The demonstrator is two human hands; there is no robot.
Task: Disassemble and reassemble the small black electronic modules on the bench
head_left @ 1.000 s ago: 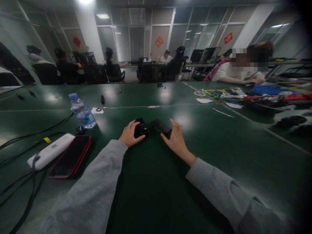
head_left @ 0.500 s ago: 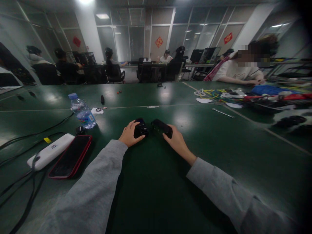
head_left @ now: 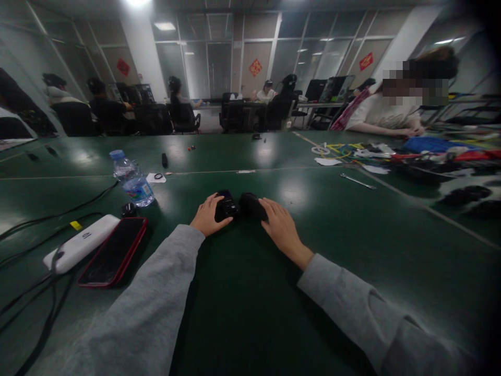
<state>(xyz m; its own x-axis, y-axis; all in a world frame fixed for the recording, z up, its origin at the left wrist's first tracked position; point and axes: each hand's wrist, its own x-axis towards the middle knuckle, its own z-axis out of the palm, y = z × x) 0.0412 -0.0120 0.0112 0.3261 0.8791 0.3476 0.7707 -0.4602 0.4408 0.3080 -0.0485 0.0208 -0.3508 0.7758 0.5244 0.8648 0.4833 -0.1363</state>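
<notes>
Presently, both hands are placed over the middle of the green table point(head_left: 242, 313), and one dark thing is held by each of them. By the left hand point(head_left: 207, 215), a small black device point(head_left: 227, 203) with pale marks on its upper face is gripped at its left side; the fingers are bent over its edge and the thumb is laid at its near corner. By the right hand point(head_left: 282, 224), a long black object point(head_left: 252, 205) is clasped at its right end, with the fingers kept close together on top and the thumb below. The two things are positioned just beside each other, but whether they are touching cannot be told, and neither can it be told whether the object is raised from the table. To the left, a phone point(head_left: 115, 253) in a red case is laid against a white power bank point(head_left: 84, 241), and behind them a water bottle point(head_left: 133, 180) is stood, slightly tilted in view. Farther to the right, a wrench point(head_left: 357, 181) is seen near a heap of cables point(head_left: 352, 150).
</notes>
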